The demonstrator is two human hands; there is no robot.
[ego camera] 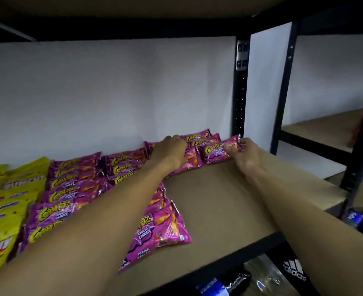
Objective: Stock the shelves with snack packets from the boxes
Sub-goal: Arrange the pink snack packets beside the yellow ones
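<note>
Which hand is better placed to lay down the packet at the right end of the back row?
Right: the right hand pinches that packet there; the left hand rests on other packets further left.

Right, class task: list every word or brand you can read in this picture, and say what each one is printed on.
"Cornitoz": pink packets on the shelf.
"CHILLI CHEEZ", "PERISA": front pink packet.
"adidas": black item below the shelf.
Yellow packets: lettering cut off, blurred.
Blue label: unreadable.
</note>
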